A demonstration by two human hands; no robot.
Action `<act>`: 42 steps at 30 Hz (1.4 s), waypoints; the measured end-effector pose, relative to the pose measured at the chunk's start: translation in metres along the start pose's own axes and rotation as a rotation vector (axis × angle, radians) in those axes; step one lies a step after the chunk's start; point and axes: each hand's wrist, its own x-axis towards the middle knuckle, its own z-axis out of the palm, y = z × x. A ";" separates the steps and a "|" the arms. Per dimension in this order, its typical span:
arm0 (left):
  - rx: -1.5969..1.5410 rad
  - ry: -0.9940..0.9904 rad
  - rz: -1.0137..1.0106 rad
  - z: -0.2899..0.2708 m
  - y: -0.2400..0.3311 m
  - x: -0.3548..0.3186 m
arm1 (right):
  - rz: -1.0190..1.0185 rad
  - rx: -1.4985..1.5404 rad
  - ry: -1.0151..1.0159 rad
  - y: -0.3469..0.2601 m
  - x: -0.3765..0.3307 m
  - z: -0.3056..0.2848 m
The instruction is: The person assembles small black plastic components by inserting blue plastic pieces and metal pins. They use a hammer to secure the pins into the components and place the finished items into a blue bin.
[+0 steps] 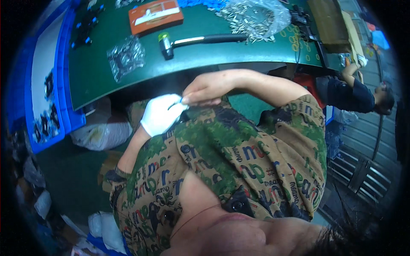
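My left hand (160, 114), in a white glove, is closed just beyond the table's near edge, in front of my body. My bare right hand (208, 88) comes in from the right, and its pinched fingertips meet the gloved fingers. A speck of blue shows where the fingertips meet; the rest of what they hold is hidden, and its kind does not show. Nearest on the table are a clear bag of dark parts (126, 58) and a hammer (205, 39) with a black handle and a yellow-and-black head, lying on its side.
On the green table (196, 56) sit an orange box (156, 17), a plastic bag of small metal pieces (252, 19), yellowish rings (295, 38) and black parts with blue ends (87, 26). Blue trays (64, 64) stand left. Another person (350, 91) is at the right.
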 end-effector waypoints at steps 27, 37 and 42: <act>-0.406 0.110 -0.018 -0.018 0.019 0.021 | -0.015 -1.323 1.269 0.048 -0.047 -0.154; -0.419 0.131 -0.028 -0.012 0.012 0.027 | -0.030 -1.254 1.062 0.052 -0.053 -0.157; -0.378 0.153 -0.028 -0.010 0.011 0.032 | -0.157 -1.208 1.196 0.048 -0.055 -0.150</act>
